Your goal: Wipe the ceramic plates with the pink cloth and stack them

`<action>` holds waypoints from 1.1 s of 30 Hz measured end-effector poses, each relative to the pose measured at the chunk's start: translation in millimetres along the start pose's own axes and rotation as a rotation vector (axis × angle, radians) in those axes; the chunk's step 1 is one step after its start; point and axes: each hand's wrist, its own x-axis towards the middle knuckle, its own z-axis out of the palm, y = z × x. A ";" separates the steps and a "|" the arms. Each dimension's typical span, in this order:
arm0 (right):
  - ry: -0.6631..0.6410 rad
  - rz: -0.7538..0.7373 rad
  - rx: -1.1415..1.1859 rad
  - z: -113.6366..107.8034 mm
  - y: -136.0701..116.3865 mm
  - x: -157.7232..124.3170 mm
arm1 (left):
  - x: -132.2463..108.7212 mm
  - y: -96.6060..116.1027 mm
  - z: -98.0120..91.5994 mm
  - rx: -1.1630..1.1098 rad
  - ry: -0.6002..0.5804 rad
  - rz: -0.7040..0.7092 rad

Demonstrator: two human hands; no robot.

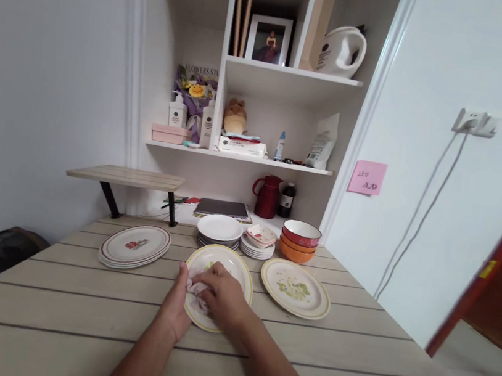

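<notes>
A yellow-rimmed plate [231, 263] with a green pattern lies on the wooden table [75, 306] in front of me. My right hand [222, 296] presses a crumpled white cloth [195, 289] onto the plate, fingers curled over it. My left hand [176, 307] grips the plate's near-left rim, thumb on top. Most of the cloth is hidden under my right hand.
A matching plate [295, 287] lies to the right. A red-striped plate stack [135, 245] sits to the left. Behind are white plates [219, 230], small dishes [259, 242] and stacked red and orange bowls [299, 240]. Shelves stand at the back with a red jug [267, 196].
</notes>
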 end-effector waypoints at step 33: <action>-0.417 0.056 0.149 -44.8 27.9 -29.0 | 4.7 -2.8 -2.9 -0.078 -0.044 0.013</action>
